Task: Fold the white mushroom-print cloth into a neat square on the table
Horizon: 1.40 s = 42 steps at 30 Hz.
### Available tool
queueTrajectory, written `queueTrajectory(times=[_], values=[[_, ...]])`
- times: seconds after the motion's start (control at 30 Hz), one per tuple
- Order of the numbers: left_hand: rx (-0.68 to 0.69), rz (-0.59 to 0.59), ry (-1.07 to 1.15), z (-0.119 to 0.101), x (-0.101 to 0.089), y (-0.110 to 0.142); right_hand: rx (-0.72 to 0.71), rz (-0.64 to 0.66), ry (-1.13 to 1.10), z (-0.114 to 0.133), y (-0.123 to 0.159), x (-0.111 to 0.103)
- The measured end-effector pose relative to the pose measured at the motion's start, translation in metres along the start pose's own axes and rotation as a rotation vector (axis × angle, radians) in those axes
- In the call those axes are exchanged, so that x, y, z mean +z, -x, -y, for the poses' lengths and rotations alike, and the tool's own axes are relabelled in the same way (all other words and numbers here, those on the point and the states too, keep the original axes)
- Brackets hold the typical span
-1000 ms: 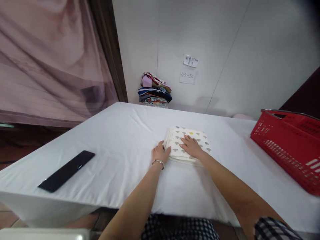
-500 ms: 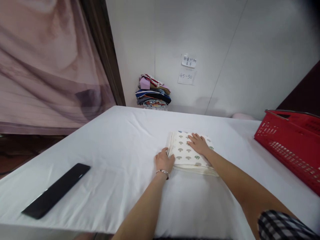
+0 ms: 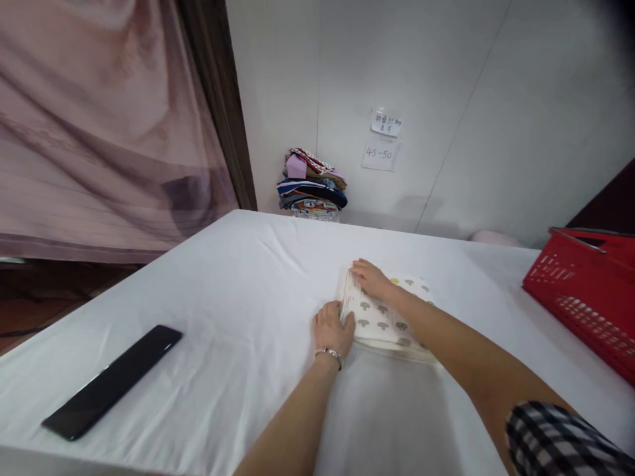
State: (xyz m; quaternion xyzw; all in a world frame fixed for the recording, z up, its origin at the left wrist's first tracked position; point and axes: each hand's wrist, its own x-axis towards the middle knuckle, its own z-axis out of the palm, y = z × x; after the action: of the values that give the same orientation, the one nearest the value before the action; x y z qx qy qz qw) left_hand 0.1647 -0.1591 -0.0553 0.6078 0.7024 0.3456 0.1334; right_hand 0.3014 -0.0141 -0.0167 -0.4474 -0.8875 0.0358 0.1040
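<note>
A folded white cloth with grey mushroom prints and a few coloured ones lies flat on the table. At its left near corner is my left hand, wearing a bracelet. The thumb is over the cloth and the fingers are along the outside of the edge, closed round the layers; the fingertips are partly hidden. My right hand rests on top near the far left corner, fingers stretched out and lying flat, reaching the left edge. My right forearm covers part of the cloth's right side.
A white tablecloth covers the table. A black flat slab lies at the left front. On the right stands a red basket. Behind the table's far edge is a stack of folded clothes; handwritten papers hang on the wall.
My right hand has slid left across the cloth, from its middle to the far left corner. My left hand stays at the left edge. The whole view has shifted slightly.
</note>
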Motion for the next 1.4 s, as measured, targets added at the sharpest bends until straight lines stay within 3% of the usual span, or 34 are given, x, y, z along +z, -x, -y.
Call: queueTrajectory(times=[0.17,0.77,1.4], values=[[0.032,-0.076,0.064,0.002,0.003,0.0,-0.182,0.052,0.097,0.004,-0.015,-0.003],[0.075,-0.02,0.114,-0.003,0.0,0.001,-0.3,0.185,0.268,-0.003,-0.026,-0.015],[0.064,0.016,0.083,0.0,0.002,0.0,-0.362,0.257,0.209,0.005,-0.025,-0.026]])
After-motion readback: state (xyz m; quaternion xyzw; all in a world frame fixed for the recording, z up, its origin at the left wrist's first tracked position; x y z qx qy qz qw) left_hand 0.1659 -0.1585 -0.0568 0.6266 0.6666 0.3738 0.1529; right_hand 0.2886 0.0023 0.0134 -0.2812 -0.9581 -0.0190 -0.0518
